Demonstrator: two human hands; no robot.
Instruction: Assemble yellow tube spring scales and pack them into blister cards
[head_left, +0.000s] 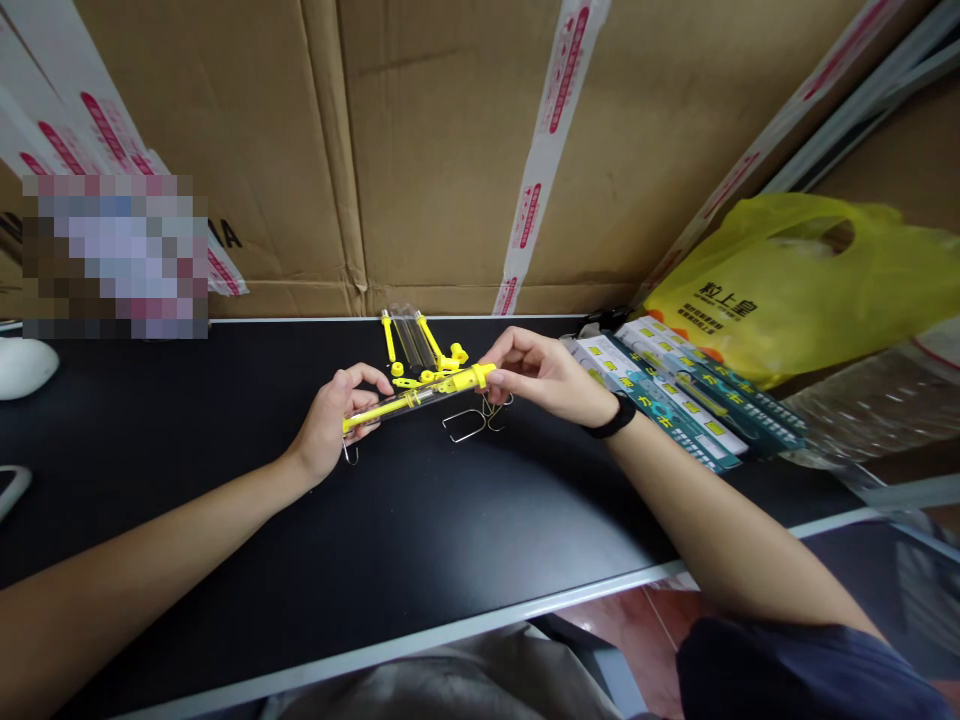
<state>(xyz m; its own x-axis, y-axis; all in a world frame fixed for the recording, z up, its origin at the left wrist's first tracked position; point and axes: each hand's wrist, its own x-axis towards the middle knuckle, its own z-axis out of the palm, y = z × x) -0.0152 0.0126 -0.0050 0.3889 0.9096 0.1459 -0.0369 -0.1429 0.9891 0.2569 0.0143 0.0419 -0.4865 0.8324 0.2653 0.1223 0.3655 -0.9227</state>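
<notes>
Both hands hold a clear tubular spring scale (409, 402) with yellow parts inside, slanting up to the right above the black table. My left hand (326, 425) is closed around its lower left end, where a small metal hook (351, 455) hangs out. At the other end, my right hand (551, 380) pinches the yellow end piece (472, 377) between thumb and fingers. Just behind the scale lie yellow rods (388, 340), clear tubes (412, 345) and small yellow pieces (456, 355). Bent metal wire hooks (465, 430) rest on the table below my right hand.
Printed boxes (660, 400) lie to the right, beside a yellow plastic bag (787, 290) and a clear plastic bottle (862, 400). Large cardboard (450, 150) stands behind the black table (450, 530). A white rounded object (26, 368) sits at the left edge.
</notes>
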